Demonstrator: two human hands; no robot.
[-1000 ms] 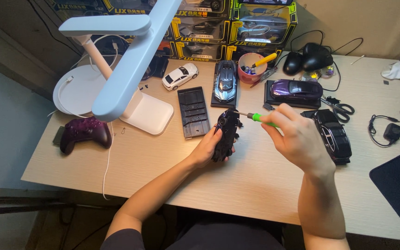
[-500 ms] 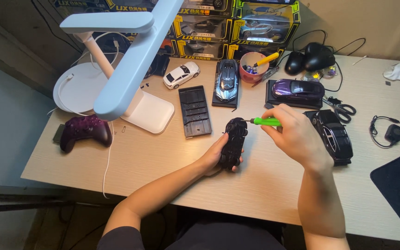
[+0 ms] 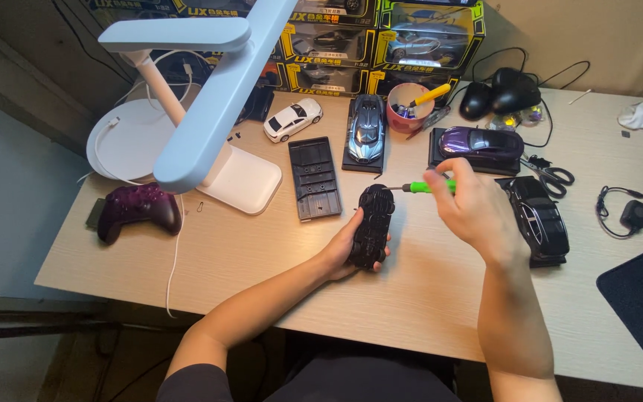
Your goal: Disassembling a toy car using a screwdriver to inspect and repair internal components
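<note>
I see the wooden desk (image 3: 426,298) with a white lamp (image 3: 202,104) leaning over its left side. Near the middle, my left hand (image 3: 340,253) is clenched around a black toy car (image 3: 372,225), held underside up just above the desk. My right hand (image 3: 470,208) grips a green screwdriver (image 3: 422,187), its tip touching the car's far end. A black base plate (image 3: 314,177) lies just beside, a purple toy car (image 3: 481,143) behind my right hand.
</note>
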